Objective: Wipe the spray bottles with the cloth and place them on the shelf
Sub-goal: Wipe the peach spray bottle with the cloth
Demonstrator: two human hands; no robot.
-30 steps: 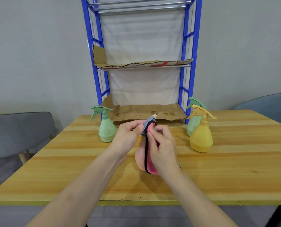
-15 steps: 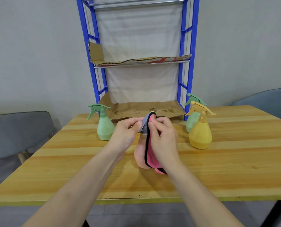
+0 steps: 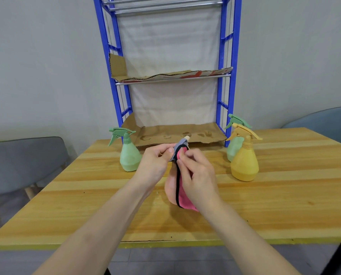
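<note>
Pink spray bottle (image 3: pixel 170 187) upright on bench (image 3: pixel 284 195), largely hidden by pink cloth (image 3: pixel 182 197); only its flank and nozzle tip show. Left hand (image 3: pixel 155 163) pinches the grey upper fold; right hand (image 3: pixel 197 175) grips pink cloth against the body, fingers curled.

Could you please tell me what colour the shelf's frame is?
The shelf frame is blue, clearest in the head view.

A pink bottle (image 3: pixel 170 189) stands in the middle, its top, maybe the spray head, wrapped in a pink cloth (image 3: pixel 184 199) with a black edge. A green bottle (image 3: pixel 129 155) stands left of the blue shelf (image 3: pixel 228 76) — a second green bottle (image 3: pixel 232 150) and a yellow bottle (image 3: pixel 244 163) stand right, touching.
</note>
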